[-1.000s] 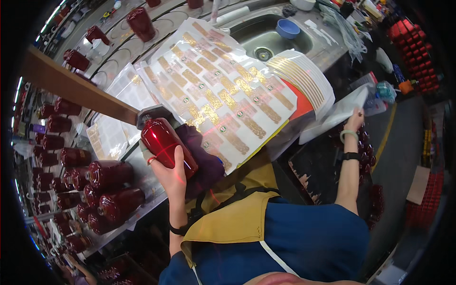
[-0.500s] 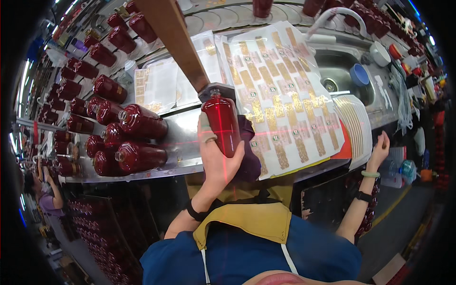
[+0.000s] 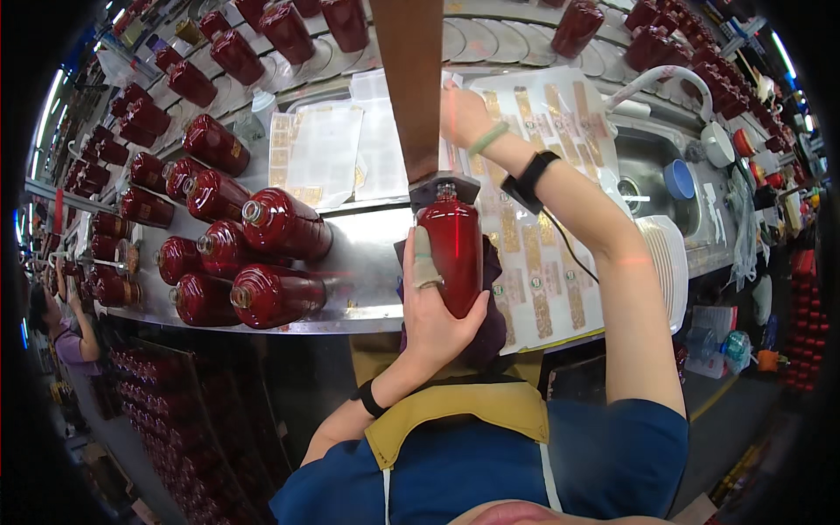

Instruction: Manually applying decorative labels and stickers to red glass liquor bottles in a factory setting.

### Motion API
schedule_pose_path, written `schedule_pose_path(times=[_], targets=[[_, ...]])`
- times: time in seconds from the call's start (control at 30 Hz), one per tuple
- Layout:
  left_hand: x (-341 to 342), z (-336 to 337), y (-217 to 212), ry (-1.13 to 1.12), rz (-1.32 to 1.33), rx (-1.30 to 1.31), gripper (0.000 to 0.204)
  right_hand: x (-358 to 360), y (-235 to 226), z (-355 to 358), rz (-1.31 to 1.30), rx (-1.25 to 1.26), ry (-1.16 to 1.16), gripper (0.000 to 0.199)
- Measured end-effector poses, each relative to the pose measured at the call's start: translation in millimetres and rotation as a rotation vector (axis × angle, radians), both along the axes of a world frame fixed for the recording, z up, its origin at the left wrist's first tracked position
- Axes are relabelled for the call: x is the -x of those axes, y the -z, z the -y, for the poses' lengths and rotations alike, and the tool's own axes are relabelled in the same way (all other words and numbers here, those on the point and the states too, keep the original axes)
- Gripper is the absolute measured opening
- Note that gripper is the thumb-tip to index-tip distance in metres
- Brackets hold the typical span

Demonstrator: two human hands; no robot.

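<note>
My left hand (image 3: 437, 324) is closed round a glossy dark red glass bottle (image 3: 457, 254), with pale covers on one finger. The bottle lies with its neck at a dark angular block (image 3: 444, 188) at the foot of a brown wooden post (image 3: 408, 87). Beneath my hand is a dark purple cloth (image 3: 492, 324). My right hand (image 3: 468, 118) reaches over the sheet of gold labels (image 3: 534, 236), close beside the post. Its fingers look bent together, but the post partly hides them, and anything between them is not visible.
Several red bottles (image 3: 284, 223) crowd the metal counter (image 3: 367, 249) on the left. White sheets (image 3: 319, 144) lie behind it. To the right are a sink (image 3: 652, 171) with a blue bowl (image 3: 679, 178) and a curved tap (image 3: 674, 72). Bottles stand along a conveyor (image 3: 499, 52) behind. Another person (image 3: 74, 337) is far left.
My right hand has swung from the counter's right side across to the labels by the post. My left hand keeps its hold on the bottle. The view has shifted, moving the scene rightward.
</note>
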State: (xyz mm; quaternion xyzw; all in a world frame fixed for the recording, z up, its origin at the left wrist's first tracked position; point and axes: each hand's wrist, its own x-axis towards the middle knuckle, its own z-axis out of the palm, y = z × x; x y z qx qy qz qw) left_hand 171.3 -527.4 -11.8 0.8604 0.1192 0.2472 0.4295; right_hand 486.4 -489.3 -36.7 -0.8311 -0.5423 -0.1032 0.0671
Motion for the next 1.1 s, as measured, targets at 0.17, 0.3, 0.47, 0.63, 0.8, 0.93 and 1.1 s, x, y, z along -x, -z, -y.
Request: schedule_pose_path(times=[0.17,0.3,0.47,0.63,0.8,0.93,1.1], targets=[[4,-6,6,0.007,-0.03,0.006,0.122,1,23,-27,0.104,0.121,0.018,0.015],[12,-26,5,0.248,-0.052,0.301,0.148,4,38,-11,0.162,-0.147,-0.151,0.012],[30,-34,7,0.247,-0.103,0.201,0.115,22,17,2,0.091,-0.058,-0.178,0.012],[43,-25,6,0.146,0.019,0.037,0.088,17,10,17,-0.46,-0.488,0.071,0.024],[28,-18,2,0.135,-0.078,0.388,0.093,47,-40,93,-0.698,-0.685,0.175,0.023],[36,-18,8,0.155,0.095,-0.134,0.113,92,-73,132,-0.709,-0.683,0.236,0.013],[32,-13,9,0.139,-0.081,0.068,0.119,135,-92,149,-0.409,-0.718,0.055,0.011]])
